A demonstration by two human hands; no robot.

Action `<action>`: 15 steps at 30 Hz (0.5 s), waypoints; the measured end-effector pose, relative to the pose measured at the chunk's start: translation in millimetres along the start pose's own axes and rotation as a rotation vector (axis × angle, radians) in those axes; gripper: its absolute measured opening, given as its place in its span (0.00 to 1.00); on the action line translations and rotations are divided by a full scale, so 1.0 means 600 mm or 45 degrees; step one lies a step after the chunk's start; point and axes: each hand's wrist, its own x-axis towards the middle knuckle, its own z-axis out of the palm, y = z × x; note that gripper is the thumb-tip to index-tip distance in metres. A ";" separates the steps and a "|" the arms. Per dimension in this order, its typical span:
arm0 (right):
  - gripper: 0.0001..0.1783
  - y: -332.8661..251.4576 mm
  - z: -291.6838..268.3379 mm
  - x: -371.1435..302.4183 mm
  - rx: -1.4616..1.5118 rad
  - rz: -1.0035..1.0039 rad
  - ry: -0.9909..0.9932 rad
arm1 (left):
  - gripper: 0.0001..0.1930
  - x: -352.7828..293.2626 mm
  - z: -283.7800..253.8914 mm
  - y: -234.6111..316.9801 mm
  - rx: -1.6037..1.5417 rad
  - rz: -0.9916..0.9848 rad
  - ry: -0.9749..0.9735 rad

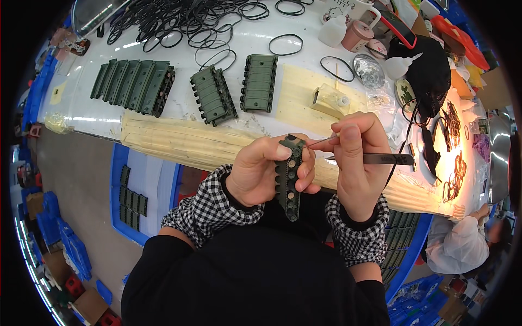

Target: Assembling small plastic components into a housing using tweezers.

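In front of my chest, my left hand (261, 168) grips a green model tank chassis (292, 179) by its upper end, thumb on one side and fingers on the other. Its row of small round wheels faces up. My right hand (359, 157) is closed around dark tweezers (399, 158), whose back end juts out to the right. Between the thumb and index finger of that hand is a thin rod (321, 142), its tip at the top of the chassis. Whether the tip touches is too small to tell.
More green chassis (132, 84) stand in rows on the white table, with black rubber loops (174, 22) behind. A yellow-stained block (331, 100) and squeeze bottles (333, 31) are to the right. Blue trays (117, 190) flank me below the padded table edge. Another person (459, 244) sits far right.
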 end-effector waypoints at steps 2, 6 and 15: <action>0.09 -0.001 0.001 0.002 0.009 0.001 0.003 | 0.14 0.001 0.002 0.001 -0.010 -0.005 0.018; 0.09 -0.002 0.003 0.002 0.035 0.011 -0.006 | 0.14 0.001 -0.002 0.001 -0.028 -0.003 0.017; 0.08 0.009 -0.032 0.038 -0.393 -0.296 0.334 | 0.14 -0.006 0.008 0.012 0.310 0.078 0.147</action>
